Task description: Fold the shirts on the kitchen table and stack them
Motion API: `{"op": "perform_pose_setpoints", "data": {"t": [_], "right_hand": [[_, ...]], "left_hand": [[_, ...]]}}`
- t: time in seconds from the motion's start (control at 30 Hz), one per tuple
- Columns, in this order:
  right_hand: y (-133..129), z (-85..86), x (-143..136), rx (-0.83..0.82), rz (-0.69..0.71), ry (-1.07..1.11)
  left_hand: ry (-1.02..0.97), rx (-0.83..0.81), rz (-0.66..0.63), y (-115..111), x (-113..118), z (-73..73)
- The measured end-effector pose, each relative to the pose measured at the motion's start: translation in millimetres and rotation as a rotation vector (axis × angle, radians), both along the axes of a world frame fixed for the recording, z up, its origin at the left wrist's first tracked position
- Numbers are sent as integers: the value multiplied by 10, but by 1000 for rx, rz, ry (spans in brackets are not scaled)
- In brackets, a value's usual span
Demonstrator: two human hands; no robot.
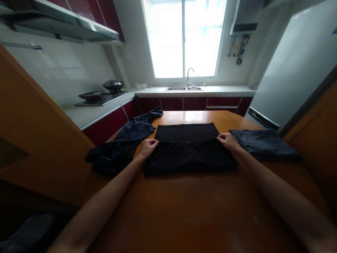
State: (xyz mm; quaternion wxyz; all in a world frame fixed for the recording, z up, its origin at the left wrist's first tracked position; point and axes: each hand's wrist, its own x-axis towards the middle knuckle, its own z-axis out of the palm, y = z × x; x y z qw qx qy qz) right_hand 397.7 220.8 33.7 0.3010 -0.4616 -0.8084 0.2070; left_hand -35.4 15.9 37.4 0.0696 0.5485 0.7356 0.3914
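A black garment (191, 156) lies partly folded over itself on the wooden table (179, 203); its exact kind I cannot tell. My left hand (148, 147) pinches the left end of its folded-over edge. On the opposite side, my right hand (228, 141) pinches the right end of that same edge, with the fingers closed. The far strip of the cloth lies flat beyond the fold. To the left of my left hand sits a rumpled dark blue garment (137, 128). A folded dark garment (265, 142) with a striped edge rests beside my right wrist.
Beyond the table runs a counter with a sink (181, 89) and a faucet (188, 77). Pans (113, 85) stand on the stove at the left. A refrigerator (297, 66) rises at the right. A wooden panel (34, 130) borders the table's left side.
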Motion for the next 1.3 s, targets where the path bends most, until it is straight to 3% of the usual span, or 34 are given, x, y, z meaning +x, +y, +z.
{"op": "perform_pose_setpoints", "data": {"t": [0.17,0.3,0.4,0.47,0.6,0.7,0.87,1.03,1.2,1.3], "right_hand": [[43,8,-115,-20,-27,-65],[-82,40,-174,21,-101,-106],[-365,88,-94,167,-177,-128],[-629,101,61,204,-162,-122],[-1149,16,523,78,-145,-51],[-1371,-121,784,-54,-92,-7],[-1421,-257,843,-87,-68,81],[-1368,-182,876,-123,-19,112],[-1415,-121,980,-192,-5,103],[-1604,-60,1048,-218,27,55]], "left_hand": [[32,-30,-3,71,10,-22],[64,-18,45,23,10,22],[67,-57,99,-189,20,93],[32,-118,62,-448,49,131],[6,-249,-67,-1086,154,141],[-9,-290,-131,-1413,266,93],[58,-133,-123,-1501,414,32],[67,-48,-123,-1531,417,122],[19,-69,-149,-1670,450,179],[-10,-118,-168,-1834,504,201]]}}
